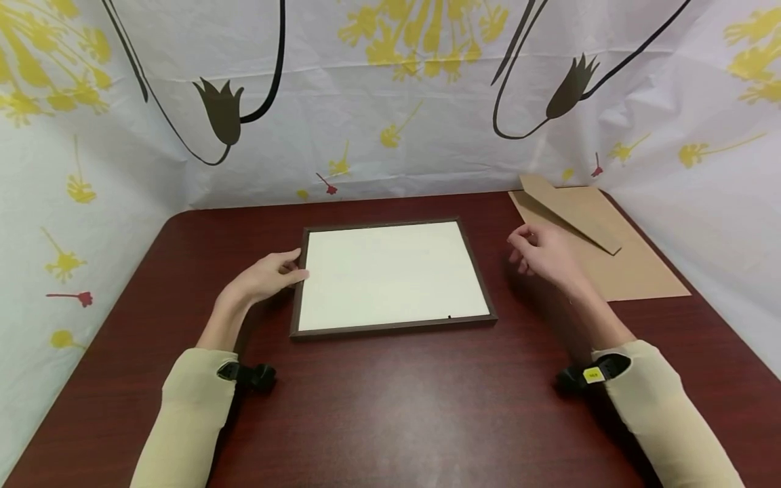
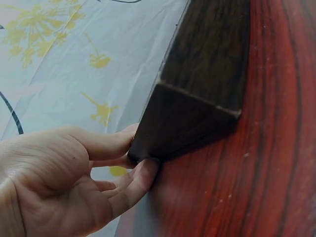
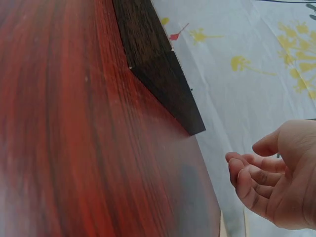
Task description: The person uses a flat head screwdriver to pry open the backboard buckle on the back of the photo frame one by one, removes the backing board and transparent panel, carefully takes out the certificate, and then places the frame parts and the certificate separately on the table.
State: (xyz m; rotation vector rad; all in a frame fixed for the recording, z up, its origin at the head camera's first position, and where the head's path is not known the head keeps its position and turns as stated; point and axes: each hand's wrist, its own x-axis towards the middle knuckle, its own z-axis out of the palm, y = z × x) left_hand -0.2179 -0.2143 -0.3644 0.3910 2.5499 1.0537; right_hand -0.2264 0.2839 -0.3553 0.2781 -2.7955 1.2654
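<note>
A picture frame [image 1: 393, 329] with dark brown wood edges and a blank cream face lies flat on the table, with a small black mark near its lower right edge. At its left side my left hand [image 1: 265, 276] pinches the edge, thumb on top. In the left wrist view the thumb and fingers [image 2: 140, 177] meet the frame's dark side [image 2: 173, 118] near its far end. To the right of the frame, my right hand [image 1: 543, 254] hovers with loosely bent fingers and nothing in them. The right wrist view shows that hand [image 3: 276, 180] apart from the frame [image 3: 168, 89].
A flat brown cardboard sheet [image 1: 641, 271] lies at the table's back right, with a folded flap [image 1: 570, 213] standing up from it. The dark red table [image 1: 390, 407] meets a white patterned cloth [image 1: 427, 149] behind and at both sides.
</note>
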